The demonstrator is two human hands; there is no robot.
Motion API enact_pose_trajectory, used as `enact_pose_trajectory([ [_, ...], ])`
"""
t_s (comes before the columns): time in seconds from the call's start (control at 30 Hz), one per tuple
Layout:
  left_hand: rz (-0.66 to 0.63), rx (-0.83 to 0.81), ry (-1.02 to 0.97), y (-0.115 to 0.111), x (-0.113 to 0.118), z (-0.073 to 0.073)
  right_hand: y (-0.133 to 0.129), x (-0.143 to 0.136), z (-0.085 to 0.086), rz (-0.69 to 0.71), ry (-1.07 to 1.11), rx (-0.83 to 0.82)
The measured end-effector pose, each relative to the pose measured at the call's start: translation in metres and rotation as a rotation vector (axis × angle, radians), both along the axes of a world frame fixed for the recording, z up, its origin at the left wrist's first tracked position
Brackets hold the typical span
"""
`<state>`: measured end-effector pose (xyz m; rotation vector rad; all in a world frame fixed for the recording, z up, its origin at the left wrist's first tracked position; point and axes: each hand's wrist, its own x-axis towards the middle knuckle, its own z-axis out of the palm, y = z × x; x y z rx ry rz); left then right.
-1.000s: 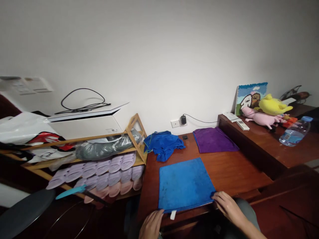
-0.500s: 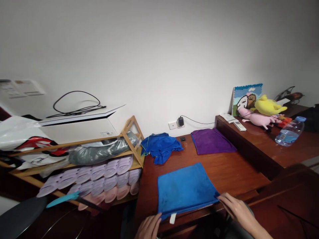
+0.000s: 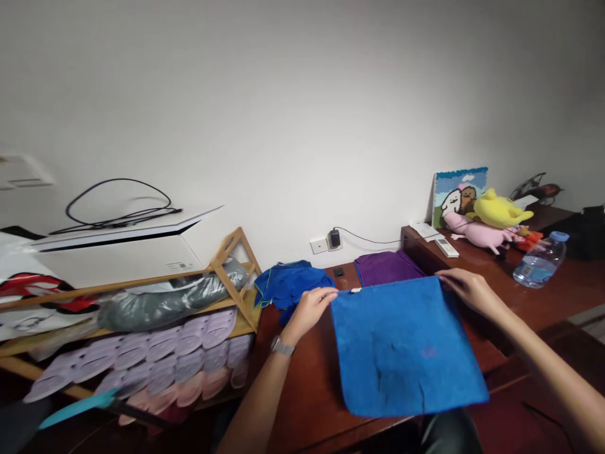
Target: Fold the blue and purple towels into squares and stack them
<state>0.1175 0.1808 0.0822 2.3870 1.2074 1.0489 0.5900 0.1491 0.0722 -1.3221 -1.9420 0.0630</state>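
One blue cloth, hanging down, tag uppermost

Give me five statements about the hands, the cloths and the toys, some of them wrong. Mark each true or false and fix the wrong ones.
1. The left hand and right hand hold the spread blue cloth by its top edge. True.
2. The purple cloth hangs from the left hand. False: it lies on the desk.
3. The watch is on the left wrist. True.
4. The yellow toy lies beneath the pink toy. False: it rests on top.
5. The bottle stands upright. True.
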Motion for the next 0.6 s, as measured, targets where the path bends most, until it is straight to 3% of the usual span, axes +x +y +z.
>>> enact_pose_trajectory([
  [0.1,0.005,0.111,0.008,0.062,0.036,0.012,0.065,0.021,0.022,-0.101,-0.011,0.044],
  [0.2,0.043,0.233,0.028,0.111,0.065,0.021,0.119,0.039,0.039,-0.216,0.01,0.134],
  [0.3,0.067,0.27,0.052,0.143,0.086,0.015,0.155,0.051,0.036,-0.284,0.034,0.19],
  [0.4,0.091,0.266,0.094,0.16,0.1,-0.017,0.172,0.056,0.003,-0.331,0.026,0.165],
  [0.6,0.112,0.171,0.227,0.154,0.128,-0.129,0.164,0.036,-0.115,-0.473,-0.136,-0.152],
])
